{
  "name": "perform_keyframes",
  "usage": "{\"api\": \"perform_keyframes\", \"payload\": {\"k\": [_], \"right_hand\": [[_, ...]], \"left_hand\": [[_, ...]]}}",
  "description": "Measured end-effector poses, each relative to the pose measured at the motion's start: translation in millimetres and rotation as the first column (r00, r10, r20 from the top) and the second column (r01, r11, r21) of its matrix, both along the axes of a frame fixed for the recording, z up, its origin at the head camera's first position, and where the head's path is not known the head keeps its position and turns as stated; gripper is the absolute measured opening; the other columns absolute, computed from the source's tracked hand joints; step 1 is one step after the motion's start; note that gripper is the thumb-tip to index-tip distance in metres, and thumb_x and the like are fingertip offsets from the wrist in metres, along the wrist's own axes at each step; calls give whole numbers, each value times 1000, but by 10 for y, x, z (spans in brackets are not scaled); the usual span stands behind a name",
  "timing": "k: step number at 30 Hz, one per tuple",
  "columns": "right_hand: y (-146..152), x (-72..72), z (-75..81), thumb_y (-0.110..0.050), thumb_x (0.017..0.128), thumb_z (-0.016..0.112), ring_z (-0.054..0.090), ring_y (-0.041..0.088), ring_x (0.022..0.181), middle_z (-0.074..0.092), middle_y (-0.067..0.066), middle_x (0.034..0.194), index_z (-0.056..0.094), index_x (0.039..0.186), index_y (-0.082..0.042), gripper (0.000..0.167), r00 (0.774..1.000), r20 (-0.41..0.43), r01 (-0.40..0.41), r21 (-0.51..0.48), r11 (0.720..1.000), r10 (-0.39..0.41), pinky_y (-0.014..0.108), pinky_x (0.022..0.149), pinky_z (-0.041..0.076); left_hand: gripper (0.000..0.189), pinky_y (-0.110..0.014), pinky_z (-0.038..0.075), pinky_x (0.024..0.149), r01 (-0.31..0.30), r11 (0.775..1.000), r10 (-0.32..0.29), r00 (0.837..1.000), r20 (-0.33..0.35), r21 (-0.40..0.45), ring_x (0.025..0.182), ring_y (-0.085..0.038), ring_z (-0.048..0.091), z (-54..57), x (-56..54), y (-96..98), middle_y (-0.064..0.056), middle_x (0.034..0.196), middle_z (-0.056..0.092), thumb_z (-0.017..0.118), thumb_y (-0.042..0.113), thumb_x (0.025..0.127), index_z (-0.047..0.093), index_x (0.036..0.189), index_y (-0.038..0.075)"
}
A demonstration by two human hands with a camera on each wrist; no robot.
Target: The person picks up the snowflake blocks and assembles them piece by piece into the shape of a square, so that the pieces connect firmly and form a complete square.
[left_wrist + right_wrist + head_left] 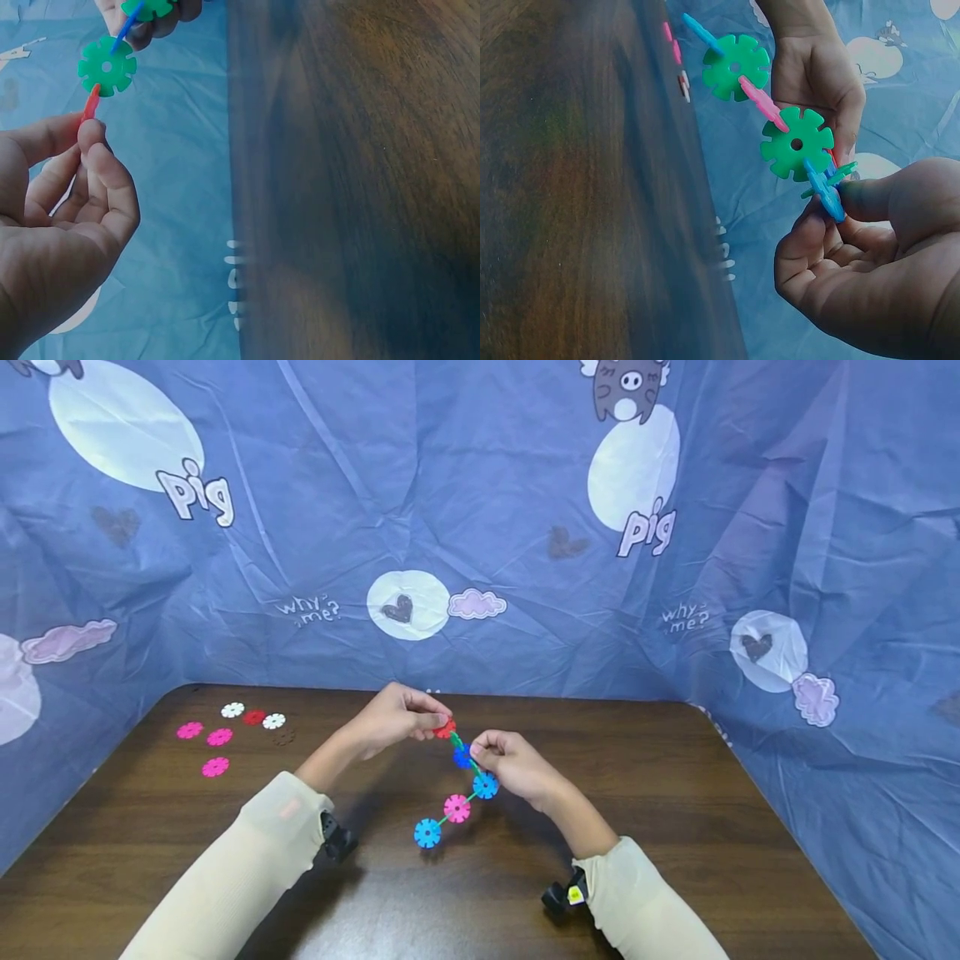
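Linked notched plastic discs form a chain that hangs over the table, ending low in a light blue disc (pixel 427 833). A pink disc (pixel 457 808) and another light blue disc (pixel 485 786) sit further up, joined by green discs seen edge-on. My left hand (pixel 397 722) pinches the red disc (pixel 90 105) at the top end, which slots into a green disc (pixel 107 67). Beside the dark blue disc (pixel 462 755), my right hand (pixel 517 764) pinches the chain between thumb and fingers. Its exact contact is partly hidden behind a blue disc (pixel 825 191) in the right wrist view.
Loose discs lie at the table's far left: pink discs (pixel 215 767), white discs (pixel 273 721), a red one (pixel 254 717) and a faint brown one (pixel 284 737). A blue printed curtain (pixel 525 643) stands behind the brown table (pixel 675 793).
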State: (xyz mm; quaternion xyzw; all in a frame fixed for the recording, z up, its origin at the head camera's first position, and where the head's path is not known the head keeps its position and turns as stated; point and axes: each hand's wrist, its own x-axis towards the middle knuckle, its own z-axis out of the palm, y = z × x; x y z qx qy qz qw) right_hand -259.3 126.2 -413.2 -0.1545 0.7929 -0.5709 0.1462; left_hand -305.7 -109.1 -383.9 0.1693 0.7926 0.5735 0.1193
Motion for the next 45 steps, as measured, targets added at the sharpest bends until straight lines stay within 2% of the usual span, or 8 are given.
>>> {"api": "perform_keyframes", "payload": {"k": [3,7,11,16,24,29,37,45], "right_hand": [[-3,-2,-7,-12,107,51,48,15,73,52,1,81,64,104,1,18,1000,1,-2,-1,1000,2,28,67,41],[-10,-9,-22,-13,108,50,49,14,70,53,1,78,63,105,2,21,1000,5,-15,-2,1000,15,28,66,42],[-35,15,-25,-14,109,48,48,13,67,51,1,76,62,104,3,23,1000,11,-14,-16,1000,14,27,64,42],[-80,57,-38,-14,110,46,44,13,66,48,2,75,60,103,4,23,1000,7,-6,-37,999,6,26,62,39],[-120,94,-64,-14,110,46,36,13,59,43,0,69,59,102,3,23,1000,6,18,-20,1000,-18,25,54,33],[-144,100,-94,-15,110,48,34,13,57,42,0,68,59,101,3,23,999,6,35,-17,999,-35,25,51,30],[-146,93,-97,-12,109,48,43,11,64,47,0,73,59,100,5,22,999,-32,4,-26,1000,-5,24,56,37],[-122,49,-99,-19,108,52,49,15,73,53,2,82,64,98,1,24,1000,23,5,-17,1000,-4,28,65,41]], "left_hand": [[18,-26,55,64,-5,1000,5,1000,-4,2,71,-16,65,-11,0,10,-7,86,76,74,9,94,77,107,-4],[17,-27,56,64,-9,1000,9,1000,-20,-12,74,-25,67,-17,7,17,-7,83,75,74,8,94,77,106,-3],[16,-29,58,66,-3,1000,2,1000,-25,-16,76,-27,68,-18,4,12,-12,86,76,73,7,94,77,105,-4],[14,-30,59,67,29,1000,-29,999,-16,-1,73,-23,67,-23,-3,-5,-16,88,76,72,4,94,77,104,-6],[13,-27,57,64,71,997,-71,997,-17,-4,69,-20,66,-45,-7,-21,-8,82,76,71,2,94,77,102,-6],[13,-26,55,62,101,995,-101,994,-47,-8,70,-27,67,-61,8,-11,-9,82,76,70,2,95,76,101,-8],[14,-26,55,63,97,995,-98,993,-63,-26,70,-24,67,-86,4,-26,-9,83,76,71,3,95,76,102,-7],[16,-38,61,72,96,995,-97,995,-28,-34,81,-38,69,-104,20,-37,-9,89,77,71,8,96,77,106,-3]]}}
